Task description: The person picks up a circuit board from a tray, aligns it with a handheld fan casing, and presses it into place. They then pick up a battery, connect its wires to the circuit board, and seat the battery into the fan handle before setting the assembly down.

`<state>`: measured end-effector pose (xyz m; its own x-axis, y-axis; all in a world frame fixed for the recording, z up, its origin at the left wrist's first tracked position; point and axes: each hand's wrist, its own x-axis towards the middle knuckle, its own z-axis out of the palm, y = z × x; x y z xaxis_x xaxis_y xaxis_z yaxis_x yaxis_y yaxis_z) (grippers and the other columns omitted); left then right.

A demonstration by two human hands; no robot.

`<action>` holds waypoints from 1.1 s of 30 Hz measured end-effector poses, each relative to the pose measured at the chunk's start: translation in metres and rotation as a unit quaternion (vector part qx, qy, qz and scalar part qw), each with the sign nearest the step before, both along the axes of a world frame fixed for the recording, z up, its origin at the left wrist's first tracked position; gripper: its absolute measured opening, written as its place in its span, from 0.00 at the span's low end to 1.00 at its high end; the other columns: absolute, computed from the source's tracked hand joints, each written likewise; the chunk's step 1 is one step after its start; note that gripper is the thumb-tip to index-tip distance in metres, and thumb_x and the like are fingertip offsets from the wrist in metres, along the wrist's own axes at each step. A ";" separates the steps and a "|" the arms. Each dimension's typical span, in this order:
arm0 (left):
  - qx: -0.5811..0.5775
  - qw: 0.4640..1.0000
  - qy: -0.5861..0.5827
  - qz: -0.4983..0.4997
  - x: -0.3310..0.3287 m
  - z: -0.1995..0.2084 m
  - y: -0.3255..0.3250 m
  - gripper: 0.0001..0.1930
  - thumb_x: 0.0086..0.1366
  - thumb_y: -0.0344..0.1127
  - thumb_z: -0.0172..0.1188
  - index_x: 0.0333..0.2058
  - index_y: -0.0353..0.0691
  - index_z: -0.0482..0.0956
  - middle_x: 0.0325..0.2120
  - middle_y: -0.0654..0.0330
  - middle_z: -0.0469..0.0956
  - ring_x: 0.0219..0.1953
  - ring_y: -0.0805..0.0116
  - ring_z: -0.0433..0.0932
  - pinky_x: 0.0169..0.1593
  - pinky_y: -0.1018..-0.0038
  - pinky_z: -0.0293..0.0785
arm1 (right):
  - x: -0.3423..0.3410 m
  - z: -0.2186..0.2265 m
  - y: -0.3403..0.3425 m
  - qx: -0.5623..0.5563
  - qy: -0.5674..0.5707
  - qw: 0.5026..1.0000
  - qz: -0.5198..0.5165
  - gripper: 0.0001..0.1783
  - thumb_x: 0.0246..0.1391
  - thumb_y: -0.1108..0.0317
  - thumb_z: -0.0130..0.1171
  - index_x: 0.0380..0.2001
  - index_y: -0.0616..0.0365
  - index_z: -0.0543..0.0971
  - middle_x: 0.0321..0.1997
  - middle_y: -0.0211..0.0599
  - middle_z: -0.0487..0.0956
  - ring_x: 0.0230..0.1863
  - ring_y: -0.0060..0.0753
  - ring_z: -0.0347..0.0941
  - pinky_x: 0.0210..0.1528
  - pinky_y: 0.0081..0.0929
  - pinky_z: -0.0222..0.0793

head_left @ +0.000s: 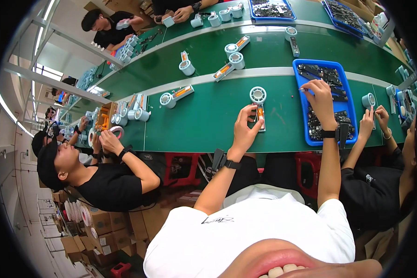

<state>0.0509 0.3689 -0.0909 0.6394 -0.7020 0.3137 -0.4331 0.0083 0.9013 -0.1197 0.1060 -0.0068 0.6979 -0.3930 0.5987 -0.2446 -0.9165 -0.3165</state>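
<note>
On the green bench in front of me lies a light blue handheld fan housing [258, 95], its round ring at the far end. The open handle points toward me and shows an orange part [260, 113] inside. My left hand [245, 129] is closed round this handle, thumb on one side and fingers on the other. Over the left part of a blue tray [305, 118] hangs my right hand [320, 98], thumb and fingertips pinched together. A small dark bit seems to show at those fingertips, too small to name. Black circuit boards [328, 119] fill the tray.
More fan housings lie on the bench, including one to the left [168, 100] and a pair farther back [236, 60]. Co-workers sit close on my left [97, 169] and right [375, 190]. Another blue tray [272, 18] stands across the bench.
</note>
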 end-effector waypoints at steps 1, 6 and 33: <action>0.007 1.000 0.006 -0.003 0.001 0.003 0.000 0.31 0.65 0.32 0.76 0.64 0.41 0.74 0.60 0.56 0.76 0.52 0.64 0.83 0.53 0.69 0.80 | 0.003 0.005 0.005 -0.022 -0.029 0.999 0.000 0.07 0.55 0.74 0.71 0.38 0.57 0.86 0.42 0.37 0.85 0.48 0.46 0.81 0.56 0.42 0.75; -0.082 0.992 -0.077 0.060 -0.004 0.016 -0.001 0.32 0.63 0.33 0.76 0.64 0.41 0.74 0.59 0.55 0.78 0.56 0.58 0.79 0.55 0.62 0.79 | 0.027 0.030 0.056 -0.001 -0.112 0.993 0.029 0.08 0.54 0.75 0.73 0.37 0.57 0.85 0.40 0.35 0.85 0.45 0.44 0.81 0.51 0.39 0.76; -0.065 0.994 0.022 0.079 -0.012 -0.014 0.031 0.19 0.83 0.32 0.51 0.68 0.40 0.66 0.41 0.60 0.80 0.25 0.80 0.71 0.28 0.78 0.70 | 0.062 -0.050 0.182 0.204 0.069 0.975 -0.058 0.40 0.56 0.57 0.72 0.66 0.59 0.64 0.33 0.54 0.85 0.35 0.63 0.85 0.33 0.55 0.80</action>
